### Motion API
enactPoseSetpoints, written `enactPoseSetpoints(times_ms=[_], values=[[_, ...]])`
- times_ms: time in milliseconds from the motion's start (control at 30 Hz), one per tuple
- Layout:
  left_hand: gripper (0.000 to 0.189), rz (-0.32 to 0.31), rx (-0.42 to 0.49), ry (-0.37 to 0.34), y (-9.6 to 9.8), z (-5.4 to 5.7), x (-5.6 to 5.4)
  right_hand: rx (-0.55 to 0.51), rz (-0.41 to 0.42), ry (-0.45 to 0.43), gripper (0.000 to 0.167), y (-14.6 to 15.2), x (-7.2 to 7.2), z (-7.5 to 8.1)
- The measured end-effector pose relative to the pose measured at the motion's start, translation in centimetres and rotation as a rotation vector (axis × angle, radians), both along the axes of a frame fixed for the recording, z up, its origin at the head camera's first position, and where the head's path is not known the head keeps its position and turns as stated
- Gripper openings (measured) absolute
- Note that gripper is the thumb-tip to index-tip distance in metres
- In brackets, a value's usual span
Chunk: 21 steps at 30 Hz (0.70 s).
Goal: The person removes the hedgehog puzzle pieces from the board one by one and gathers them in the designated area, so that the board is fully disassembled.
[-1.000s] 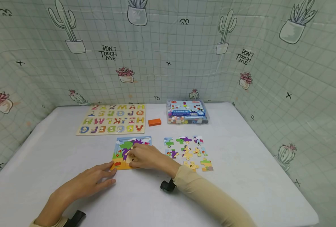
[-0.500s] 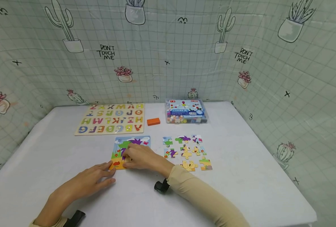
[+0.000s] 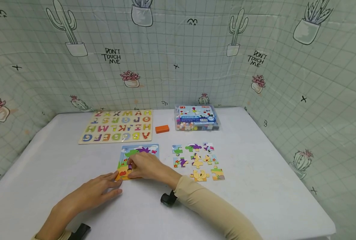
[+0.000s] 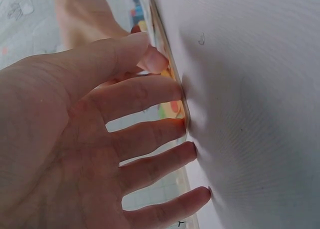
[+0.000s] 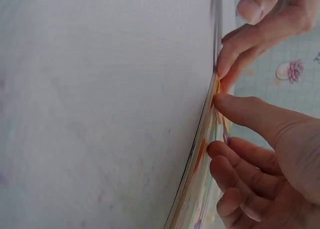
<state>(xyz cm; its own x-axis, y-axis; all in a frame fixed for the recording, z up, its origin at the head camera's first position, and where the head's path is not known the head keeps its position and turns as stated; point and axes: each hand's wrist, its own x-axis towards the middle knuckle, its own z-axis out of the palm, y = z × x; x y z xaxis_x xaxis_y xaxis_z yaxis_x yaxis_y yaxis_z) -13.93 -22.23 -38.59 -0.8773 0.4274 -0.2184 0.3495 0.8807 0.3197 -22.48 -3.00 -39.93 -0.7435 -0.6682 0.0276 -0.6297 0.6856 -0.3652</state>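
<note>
A jigsaw board with a purple, green and orange cartoon picture lies at the middle of the white table. Over its lower half, my right hand pinches a small puzzle piece between thumb and fingers. The right wrist view shows that piece tilted up from the board, largely covered by the fingers. At the board's lower left corner rests my left hand, its fingers straight and spread, fingertips touching the board's edge and the table. Much of the picture is hidden under my right hand.
Several loose puzzle pieces lie spread to the right of the board. Behind stand a wooden alphabet board, an orange block and a clear plastic box of coloured parts. A printed cloth hangs behind the table.
My right hand has shifted a little left over the board, and a purple part of a tilted piece now shows at its fingertips. The left hand stays at the corner.
</note>
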Motion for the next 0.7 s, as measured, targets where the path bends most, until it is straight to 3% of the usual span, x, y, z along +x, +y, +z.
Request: enactPoseSetpoints(times_ms=[300, 700], values=[[0.049, 0.023, -0.013, -0.003, 0.18, 0.08, 0.04, -0.067, -0.028, -0.053, 0.041, -0.56, 0.50, 0.15], [0.047, 0.016, -0.006, 0.003, 0.19, 0.11, 0.02, -0.079, -0.021, -0.041, 0.040, -0.42, 0.68, 0.15]])
